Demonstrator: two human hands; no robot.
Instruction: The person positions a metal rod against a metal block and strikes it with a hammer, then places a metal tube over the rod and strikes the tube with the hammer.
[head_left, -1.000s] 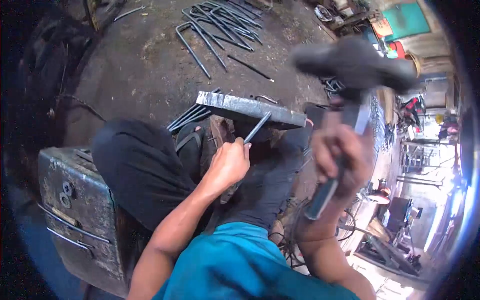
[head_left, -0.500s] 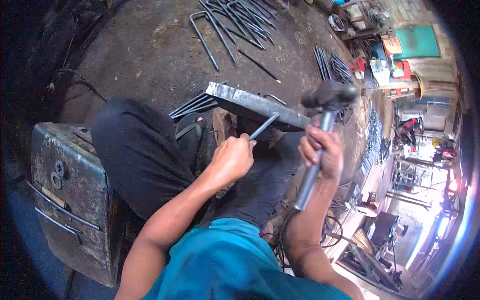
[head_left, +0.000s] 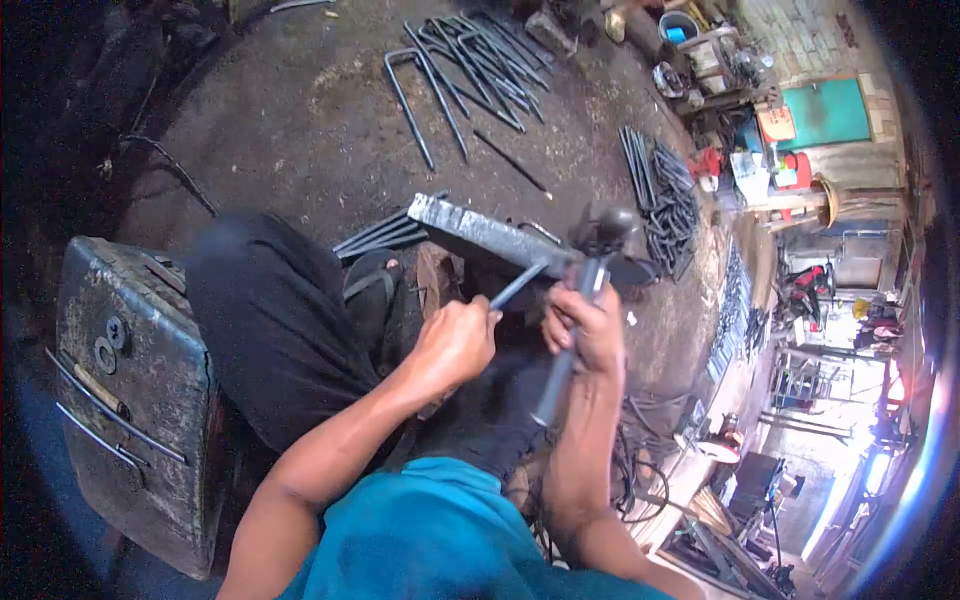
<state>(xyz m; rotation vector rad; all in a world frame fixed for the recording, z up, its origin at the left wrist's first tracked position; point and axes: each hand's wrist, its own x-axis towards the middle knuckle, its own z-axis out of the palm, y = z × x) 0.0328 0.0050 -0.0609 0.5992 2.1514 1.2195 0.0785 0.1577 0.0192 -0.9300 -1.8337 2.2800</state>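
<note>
My left hand (head_left: 455, 340) is closed around a thin metal rod (head_left: 518, 285). The rod's far end rests at the edge of a thick, pale-topped steel slab (head_left: 485, 232). In my right hand (head_left: 588, 328) is a hammer (head_left: 556, 385), gripped by its metal handle. The hammer head, smeared by motion, is close to the slab's right end, just right of the rod's tip in this view.
On the left stands a worn metal box (head_left: 165, 440) carrying washers (head_left: 105, 352) and bent rods (head_left: 125, 410). Bent bars (head_left: 480, 70) lie piled on the floor ahead, with another heap (head_left: 668, 205) to their right. Straight rods (head_left: 380, 238) lie beside my foot.
My right hand has swung the hammer left and away from me, toward the slab and rod. My left hand keeps the rod at the slab, shifting only slightly.
</note>
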